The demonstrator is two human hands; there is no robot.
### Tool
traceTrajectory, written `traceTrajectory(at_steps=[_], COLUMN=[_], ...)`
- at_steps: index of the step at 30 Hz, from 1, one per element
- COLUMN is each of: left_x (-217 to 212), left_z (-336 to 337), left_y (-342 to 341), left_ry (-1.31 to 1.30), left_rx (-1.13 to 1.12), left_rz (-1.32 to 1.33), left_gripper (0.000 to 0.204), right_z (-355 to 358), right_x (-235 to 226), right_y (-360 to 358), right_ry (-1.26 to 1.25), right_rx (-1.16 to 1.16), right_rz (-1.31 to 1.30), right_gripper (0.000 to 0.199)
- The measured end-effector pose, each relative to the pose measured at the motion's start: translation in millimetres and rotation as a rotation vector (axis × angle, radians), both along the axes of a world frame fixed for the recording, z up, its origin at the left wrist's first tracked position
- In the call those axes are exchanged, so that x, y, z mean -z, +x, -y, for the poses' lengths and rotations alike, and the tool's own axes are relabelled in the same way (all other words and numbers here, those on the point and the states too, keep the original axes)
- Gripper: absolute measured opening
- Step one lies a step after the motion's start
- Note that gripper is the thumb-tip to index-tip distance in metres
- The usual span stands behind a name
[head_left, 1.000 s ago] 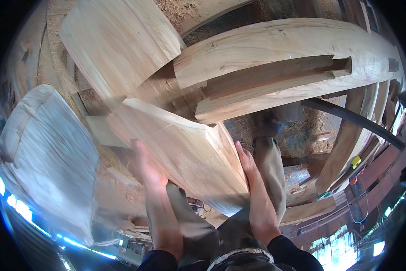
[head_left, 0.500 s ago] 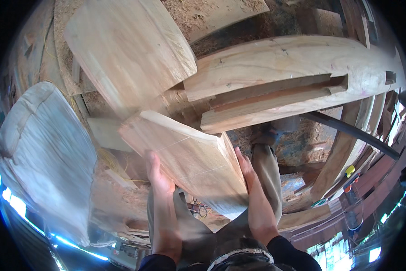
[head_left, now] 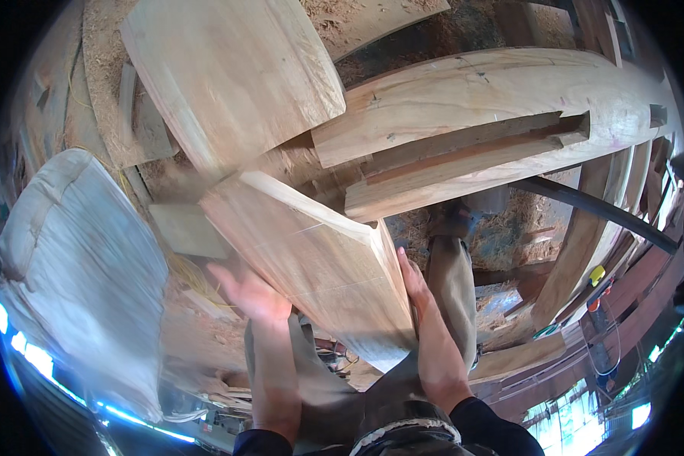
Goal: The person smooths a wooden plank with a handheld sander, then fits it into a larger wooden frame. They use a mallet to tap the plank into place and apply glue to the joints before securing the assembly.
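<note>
A thick, pale wooden board [head_left: 319,266] slants in front of me, with thin pencil lines across its face and its near end by my lap. My left hand [head_left: 257,296] is open beside the board's left edge, thumb and fingers spread; its palm is near or against that edge. On the other side, my right hand [head_left: 418,285] holds the right edge, its fingers stretched along it and partly hidden. The board's far end meets or overlaps the corner of a larger wooden slab [head_left: 239,76]; I cannot tell whether they touch.
A long curved timber [head_left: 471,95] with a cut slot lies at the right. A dark bar [head_left: 593,209] sticks out below it. At the left stands a bulky piece under whitish sheeting [head_left: 87,266]. Wood shavings [head_left: 524,228] litter the floor, and a yellow-and-orange tool [head_left: 596,275] lies far right.
My left hand has opened outward, its thumb and fingers swinging left from the board's edge. The right hand stays on the board. The view has shifted slightly.
</note>
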State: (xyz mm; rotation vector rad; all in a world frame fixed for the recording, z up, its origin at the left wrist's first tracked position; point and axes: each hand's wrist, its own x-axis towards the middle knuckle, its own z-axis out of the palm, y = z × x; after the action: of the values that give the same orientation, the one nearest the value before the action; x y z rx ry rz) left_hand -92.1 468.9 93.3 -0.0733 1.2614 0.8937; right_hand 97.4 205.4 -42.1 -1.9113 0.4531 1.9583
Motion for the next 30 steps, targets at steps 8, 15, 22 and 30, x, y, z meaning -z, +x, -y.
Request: traceTrajectory(at_steps=[8,15,22,30], left_x=[19,71,85,90], left_z=[13,45,75,103], left_y=[-18,-14,3,19], left_ry=[-0.160,-0.310,-0.387,-0.445], left_rx=[0.147,0.253,0.365,0.367], left_rz=[-0.146,-0.048,-0.053,-0.052], left_gripper=[0.067,0.058,0.058,0.059], right_z=[4,2,1,2], right_x=[-1,2,-3,-15], right_y=[5,5,9,65], right_ry=[-0.031,-0.043,0.084,0.043], right_rx=[-0.039,-0.066,-0.039,0.079], right_rz=[-0.009,0.000,0.062,-0.023], right_gripper=[0.086,0.085,0.082,0.073])
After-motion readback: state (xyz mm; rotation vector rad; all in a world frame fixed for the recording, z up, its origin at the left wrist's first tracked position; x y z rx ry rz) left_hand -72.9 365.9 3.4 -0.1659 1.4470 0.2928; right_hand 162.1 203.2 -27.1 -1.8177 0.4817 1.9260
